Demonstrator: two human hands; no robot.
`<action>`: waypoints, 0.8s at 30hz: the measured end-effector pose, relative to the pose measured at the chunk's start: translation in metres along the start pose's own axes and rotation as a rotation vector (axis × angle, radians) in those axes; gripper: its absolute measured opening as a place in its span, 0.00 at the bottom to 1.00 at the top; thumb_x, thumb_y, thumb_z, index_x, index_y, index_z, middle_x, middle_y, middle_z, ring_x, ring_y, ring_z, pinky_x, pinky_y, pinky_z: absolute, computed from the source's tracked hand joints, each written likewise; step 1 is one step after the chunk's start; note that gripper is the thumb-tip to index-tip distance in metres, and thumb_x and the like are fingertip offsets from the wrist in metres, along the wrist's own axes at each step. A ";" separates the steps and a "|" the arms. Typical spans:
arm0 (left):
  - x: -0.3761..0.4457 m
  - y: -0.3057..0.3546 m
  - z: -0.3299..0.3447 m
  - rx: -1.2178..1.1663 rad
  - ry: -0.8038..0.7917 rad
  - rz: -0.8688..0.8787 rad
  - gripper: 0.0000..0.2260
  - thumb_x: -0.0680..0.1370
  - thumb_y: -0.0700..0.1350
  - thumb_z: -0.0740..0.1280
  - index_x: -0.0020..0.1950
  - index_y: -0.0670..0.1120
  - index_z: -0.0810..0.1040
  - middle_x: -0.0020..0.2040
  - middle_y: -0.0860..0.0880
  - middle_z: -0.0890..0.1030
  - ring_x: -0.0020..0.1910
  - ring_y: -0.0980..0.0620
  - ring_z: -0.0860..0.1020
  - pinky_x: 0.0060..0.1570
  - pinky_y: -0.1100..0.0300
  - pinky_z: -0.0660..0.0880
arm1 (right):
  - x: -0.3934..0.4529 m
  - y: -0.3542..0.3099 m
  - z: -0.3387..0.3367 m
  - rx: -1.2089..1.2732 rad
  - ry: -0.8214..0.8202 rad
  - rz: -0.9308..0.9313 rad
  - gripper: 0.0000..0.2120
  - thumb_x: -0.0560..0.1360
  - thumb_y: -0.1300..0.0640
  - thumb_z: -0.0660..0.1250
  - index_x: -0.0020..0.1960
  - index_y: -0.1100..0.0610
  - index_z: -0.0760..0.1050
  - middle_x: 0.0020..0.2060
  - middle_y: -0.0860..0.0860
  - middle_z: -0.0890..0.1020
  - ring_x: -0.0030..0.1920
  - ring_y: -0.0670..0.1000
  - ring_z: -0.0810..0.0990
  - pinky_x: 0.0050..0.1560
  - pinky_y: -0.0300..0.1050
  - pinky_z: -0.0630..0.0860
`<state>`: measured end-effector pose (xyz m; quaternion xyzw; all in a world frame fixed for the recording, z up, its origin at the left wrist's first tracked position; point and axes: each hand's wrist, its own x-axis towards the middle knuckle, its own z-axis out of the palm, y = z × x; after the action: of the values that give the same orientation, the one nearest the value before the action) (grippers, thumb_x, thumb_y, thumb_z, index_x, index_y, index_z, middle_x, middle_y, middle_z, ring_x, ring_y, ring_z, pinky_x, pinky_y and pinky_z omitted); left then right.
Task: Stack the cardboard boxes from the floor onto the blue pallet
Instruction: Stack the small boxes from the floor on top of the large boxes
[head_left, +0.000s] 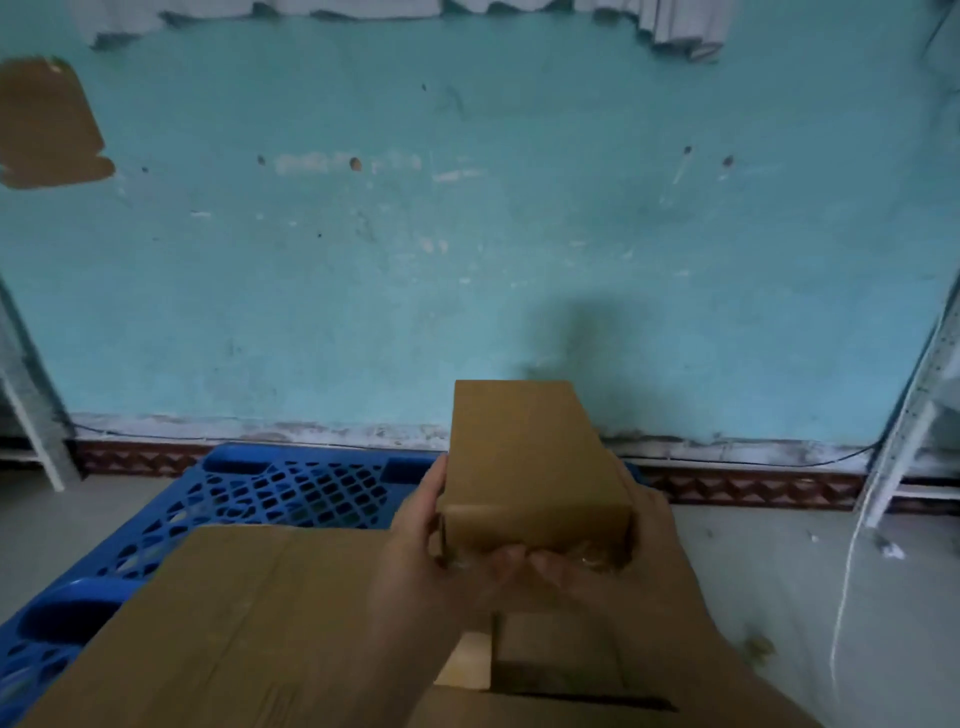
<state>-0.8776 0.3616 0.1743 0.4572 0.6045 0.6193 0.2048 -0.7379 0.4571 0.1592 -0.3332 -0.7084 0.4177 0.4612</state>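
You grip the small box (524, 457) with left hand (415, 530) and right hand (618, 561); lower it squarely onto the large box (234, 623) near the blue pallet (291, 493)

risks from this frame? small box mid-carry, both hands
1. The small box is held only at its near end by the left hand and right hand; the far end could dip.
2. The large box leaves limited bare blue pallet, so placement near an edge may tip.
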 end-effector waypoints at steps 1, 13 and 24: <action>0.005 -0.005 0.013 -0.002 -0.016 0.001 0.31 0.59 0.44 0.76 0.57 0.63 0.71 0.52 0.56 0.81 0.51 0.59 0.79 0.46 0.62 0.78 | 0.003 0.009 -0.009 0.009 0.014 0.007 0.59 0.38 0.26 0.72 0.67 0.40 0.60 0.56 0.42 0.69 0.51 0.36 0.73 0.48 0.41 0.74; 0.005 -0.119 0.100 0.387 -0.077 0.094 0.36 0.60 0.49 0.78 0.61 0.64 0.63 0.45 0.71 0.68 0.44 0.70 0.69 0.42 0.81 0.66 | -0.011 0.156 -0.044 -0.121 -0.060 0.075 0.55 0.50 0.38 0.76 0.72 0.51 0.59 0.64 0.52 0.70 0.62 0.52 0.72 0.61 0.53 0.73; -0.028 -0.199 0.110 0.729 -0.040 -0.244 0.22 0.78 0.48 0.59 0.71 0.49 0.58 0.61 0.45 0.75 0.56 0.47 0.75 0.53 0.55 0.70 | -0.050 0.225 0.000 -0.337 -0.107 0.211 0.46 0.65 0.49 0.75 0.73 0.49 0.49 0.70 0.51 0.62 0.69 0.52 0.61 0.66 0.49 0.62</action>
<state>-0.8340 0.4374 -0.0374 0.4366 0.8310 0.3258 0.1126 -0.7012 0.5107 -0.0613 -0.4553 -0.7529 0.3563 0.3145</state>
